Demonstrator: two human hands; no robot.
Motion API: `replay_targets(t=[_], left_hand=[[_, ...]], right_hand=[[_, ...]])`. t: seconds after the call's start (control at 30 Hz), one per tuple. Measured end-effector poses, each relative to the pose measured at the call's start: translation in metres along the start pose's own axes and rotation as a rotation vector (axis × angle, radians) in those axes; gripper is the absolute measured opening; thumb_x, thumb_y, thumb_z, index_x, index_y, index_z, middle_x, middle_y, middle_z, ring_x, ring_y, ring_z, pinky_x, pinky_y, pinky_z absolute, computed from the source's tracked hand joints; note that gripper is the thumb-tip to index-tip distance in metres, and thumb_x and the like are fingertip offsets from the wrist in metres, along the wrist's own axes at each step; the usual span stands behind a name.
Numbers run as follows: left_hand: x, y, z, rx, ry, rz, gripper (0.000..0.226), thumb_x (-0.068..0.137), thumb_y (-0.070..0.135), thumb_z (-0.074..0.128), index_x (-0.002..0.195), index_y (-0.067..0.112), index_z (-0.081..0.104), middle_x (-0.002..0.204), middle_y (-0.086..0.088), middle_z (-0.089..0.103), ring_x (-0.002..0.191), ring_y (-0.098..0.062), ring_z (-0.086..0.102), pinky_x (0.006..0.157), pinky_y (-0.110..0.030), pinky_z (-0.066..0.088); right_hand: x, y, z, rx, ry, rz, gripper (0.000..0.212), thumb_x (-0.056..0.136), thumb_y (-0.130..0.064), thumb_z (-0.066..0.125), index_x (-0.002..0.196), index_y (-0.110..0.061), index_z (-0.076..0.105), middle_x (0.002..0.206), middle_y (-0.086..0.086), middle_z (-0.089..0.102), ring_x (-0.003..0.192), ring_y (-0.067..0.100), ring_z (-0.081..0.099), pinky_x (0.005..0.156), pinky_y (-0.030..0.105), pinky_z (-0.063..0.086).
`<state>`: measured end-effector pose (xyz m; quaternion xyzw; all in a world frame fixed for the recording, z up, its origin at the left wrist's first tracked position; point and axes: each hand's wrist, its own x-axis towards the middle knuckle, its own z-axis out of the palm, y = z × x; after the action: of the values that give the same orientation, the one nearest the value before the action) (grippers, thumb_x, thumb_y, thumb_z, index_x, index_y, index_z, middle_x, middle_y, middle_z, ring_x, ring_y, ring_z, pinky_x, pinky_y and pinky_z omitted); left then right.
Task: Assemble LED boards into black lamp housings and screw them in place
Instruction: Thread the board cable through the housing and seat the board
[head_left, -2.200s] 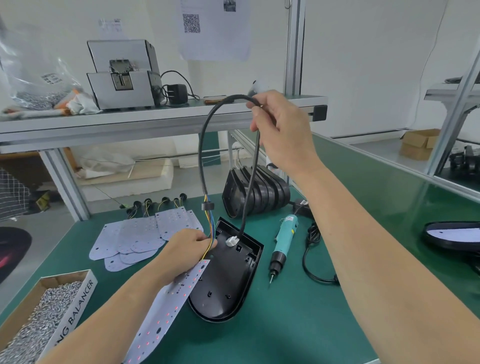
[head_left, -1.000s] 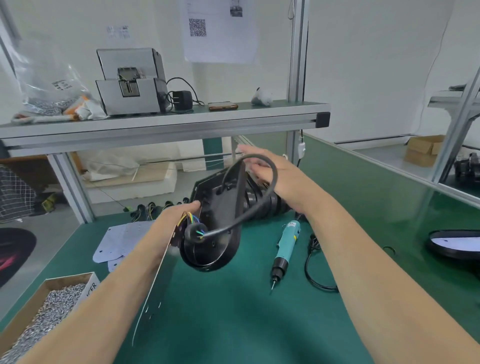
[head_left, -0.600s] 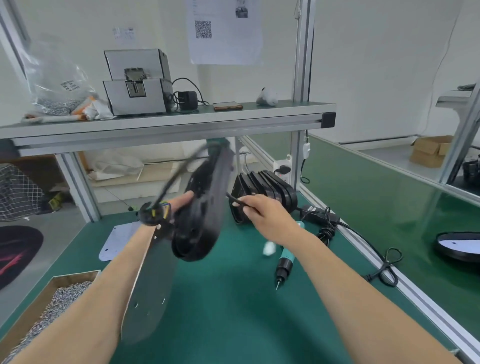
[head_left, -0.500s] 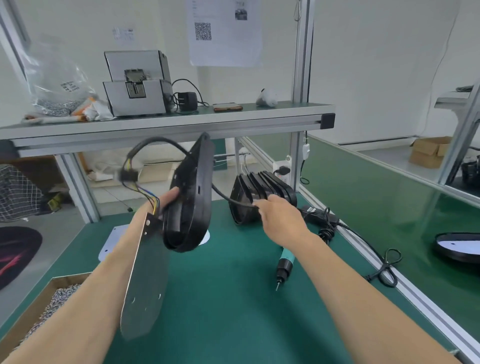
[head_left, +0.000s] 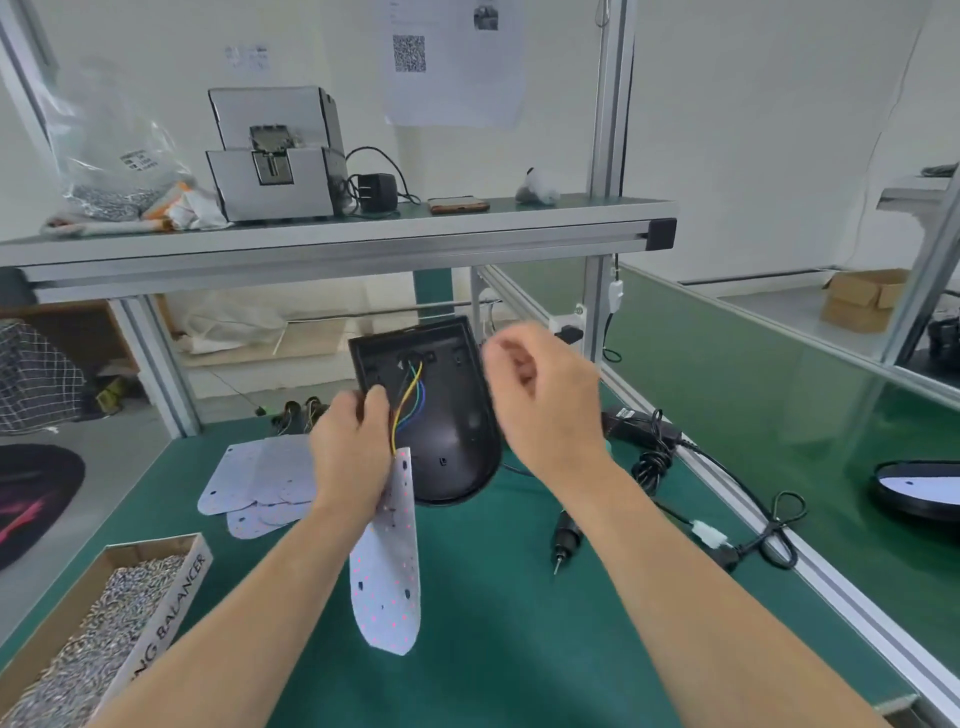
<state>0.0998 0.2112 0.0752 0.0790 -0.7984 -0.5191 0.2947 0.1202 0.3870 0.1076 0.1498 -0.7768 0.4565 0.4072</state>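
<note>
Where the housing is: the black housing (head_left: 447, 415) is held up over the middle of the table (head_left: 519, 649), hollow side toward the camera, square end up, rounded end down; whether that end touches the mat cannot be told.
Left hand: the left hand (head_left: 353, 447) curls its fingers round the housing's left edge; the LED board (head_left: 387, 561) hangs from under the same hand.
Right hand: the right hand (head_left: 540, 395) is just beside the housing's right edge, fingers curled and blurred; whether it holds anything cannot be told.
Wires: yellow, green and blue wires (head_left: 410, 400) run from an opening near the housing's top down to the board's upper end.
LED board look: white, long, rounded lower end, red dots and small holes, tilted.
Near left corner: box of screws (head_left: 93, 623).
Left of middle: spare boards (head_left: 260, 478) lie fanned flat.
Right edge: metal rail (head_left: 831, 571), with a power adapter (head_left: 644, 431) and its cable beside it.
Open mat: green surface shows between the box of screws and the screwdriver (head_left: 563, 535), which lies under the right forearm.
Far edge: a shelf (head_left: 332, 239) stands above it.
</note>
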Motion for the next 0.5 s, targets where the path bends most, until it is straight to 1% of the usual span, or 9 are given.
replay_targets(t=[0.03, 0.1, 0.13, 0.2, 0.27, 0.33, 0.4, 0.43, 0.5], left_hand=[[-0.004, 0.0, 0.004, 0.03, 0.011, 0.023, 0.043, 0.101, 0.029, 0.05, 0.062, 0.016, 0.037, 0.059, -0.001, 0.044, 0.061, -0.025, 0.037, 0.06, -0.038, 0.026], [-0.013, 0.003, 0.013, 0.049, 0.032, 0.047, 0.038, 0.101, 0.034, 0.049, 0.068, 0.018, 0.039, 0.064, -0.001, 0.048, 0.066, -0.031, 0.043, 0.061, -0.04, 0.034], [-0.018, 0.005, 0.016, 0.068, 0.041, 0.079, 0.035, 0.101, 0.037, 0.048, 0.072, 0.018, 0.04, 0.065, -0.001, 0.049, 0.068, -0.031, 0.045, 0.062, -0.041, 0.037], [-0.027, 0.009, 0.021, 0.124, 0.052, 0.183, 0.027, 0.101, 0.038, 0.049, 0.082, 0.019, 0.042, 0.066, 0.004, 0.049, 0.067, -0.029, 0.045, 0.061, -0.041, 0.036], [-0.033, 0.01, 0.024, 0.148, 0.062, 0.243, 0.019, 0.099, 0.037, 0.05, 0.089, 0.024, 0.043, 0.066, 0.013, 0.047, 0.065, -0.026, 0.045, 0.061, -0.038, 0.034], [-0.036, 0.008, 0.026, 0.156, 0.031, 0.27, 0.014, 0.097, 0.034, 0.053, 0.092, 0.029, 0.041, 0.067, 0.019, 0.048, 0.059, -0.016, 0.047, 0.057, -0.035, 0.033], [-0.037, 0.005, 0.026, 0.176, -0.018, 0.293, 0.018, 0.093, 0.027, 0.055, 0.093, 0.032, 0.038, 0.066, 0.019, 0.049, 0.058, -0.001, 0.046, 0.052, -0.031, 0.029], [-0.037, 0.003, 0.026, 0.188, -0.042, 0.298, 0.021, 0.091, 0.023, 0.056, 0.093, 0.032, 0.037, 0.065, 0.018, 0.05, 0.058, 0.0, 0.046, 0.051, -0.03, 0.028], [-0.035, 0.002, 0.025, 0.221, -0.097, 0.307, 0.025, 0.088, 0.017, 0.057, 0.095, 0.03, 0.036, 0.066, 0.013, 0.052, 0.058, -0.015, 0.053, 0.051, -0.032, 0.033]], right_hand=[[0.002, -0.016, 0.003, 0.011, -0.068, 0.058, 0.026, 0.089, -0.052, 0.06, 0.092, -0.026, 0.062, 0.071, -0.013, 0.065, 0.07, 0.006, 0.062, 0.068, 0.026, 0.051], [0.006, -0.031, 0.01, -0.03, -0.247, 0.271, 0.049, 0.077, -0.071, 0.063, 0.099, -0.028, 0.054, 0.075, -0.013, 0.064, 0.076, 0.006, 0.062, 0.07, 0.027, 0.048], [0.006, -0.031, 0.015, -0.015, -0.304, 0.374, 0.055, 0.076, -0.069, 0.068, 0.103, -0.025, 0.051, 0.082, -0.011, 0.064, 0.082, 0.009, 0.062, 0.073, 0.03, 0.049], [0.002, -0.023, 0.023, 0.041, -0.274, 0.478, 0.048, 0.079, -0.049, 0.077, 0.107, -0.019, 0.052, 0.085, -0.008, 0.064, 0.087, 0.014, 0.063, 0.081, 0.034, 0.051], [-0.002, -0.015, 0.028, 0.053, -0.166, 0.472, 0.029, 0.085, -0.028, 0.076, 0.104, -0.016, 0.058, 0.08, -0.009, 0.064, 0.084, 0.012, 0.064, 0.084, 0.034, 0.052], [-0.007, -0.008, 0.031, 0.081, -0.08, 0.421, 0.017, 0.088, -0.019, 0.074, 0.099, -0.016, 0.061, 0.079, -0.012, 0.065, 0.08, 0.005, 0.064, 0.081, 0.029, 0.052], [-0.009, -0.005, 0.033, 0.113, -0.032, 0.348, 0.014, 0.09, -0.015, 0.074, 0.099, -0.013, 0.063, 0.081, -0.013, 0.066, 0.079, 0.003, 0.064, 0.079, 0.025, 0.052], [-0.01, -0.003, 0.034, 0.104, -0.028, 0.306, 0.014, 0.09, -0.014, 0.073, 0.1, -0.011, 0.064, 0.083, -0.009, 0.068, 0.079, 0.005, 0.065, 0.079, 0.027, 0.053], [-0.011, 0.0, 0.035, 0.066, -0.045, 0.222, 0.013, 0.091, -0.011, 0.071, 0.102, -0.008, 0.065, 0.089, -0.001, 0.071, 0.082, 0.014, 0.066, 0.082, 0.033, 0.053]])
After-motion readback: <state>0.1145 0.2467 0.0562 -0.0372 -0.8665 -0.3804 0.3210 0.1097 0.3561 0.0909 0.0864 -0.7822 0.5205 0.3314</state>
